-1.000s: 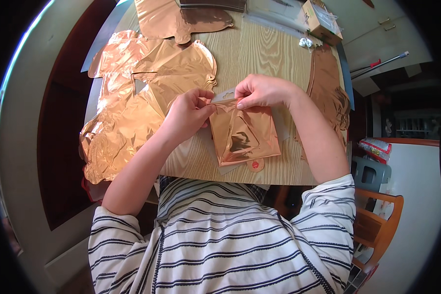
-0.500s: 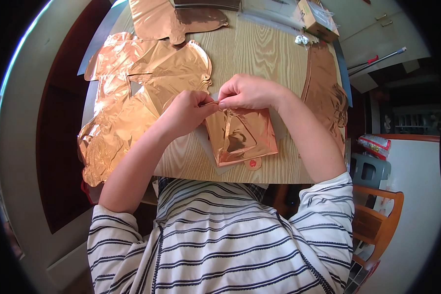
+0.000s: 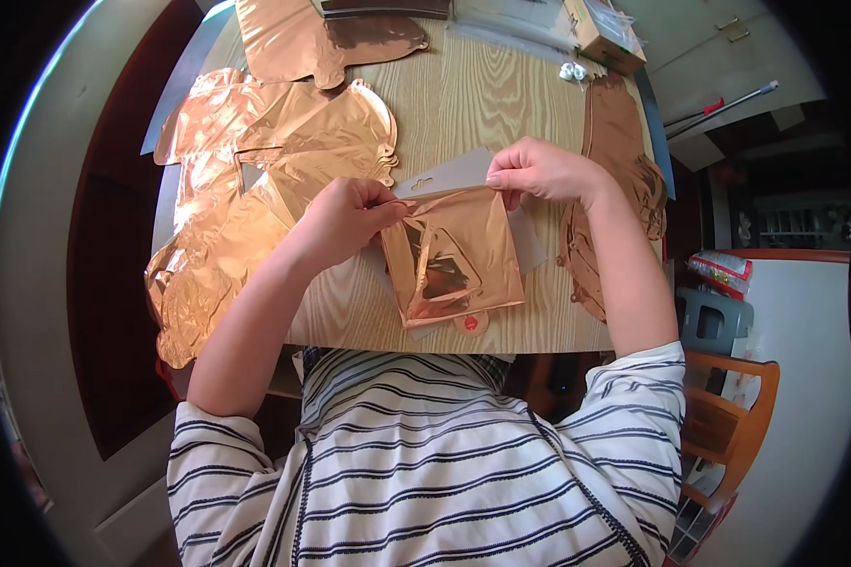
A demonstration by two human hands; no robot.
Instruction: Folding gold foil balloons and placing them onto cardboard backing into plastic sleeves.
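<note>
A folded rose-gold foil balloon, flat and roughly square, lies in front of me at the near side of the table. My left hand pinches its far left corner. At the far right corner, the fingertips of my right hand are closed on the foil. Between them the far edge is stretched fairly straight. Under the balloon rests a translucent plastic sleeve with a hanger hole. A small tab with a red mark sticks out at the near edge.
Flat, uninflated foil balloons cover the table's left side; another foil piece lies behind. More dark copper foil is at the right. Small white pieces, a cardboard box and clear plastic bags sit at the back.
My right hand has slid right, from beside my left hand to the balloon's far right corner. The balloon has shifted slightly left, and more of the sleeve shows behind it.
</note>
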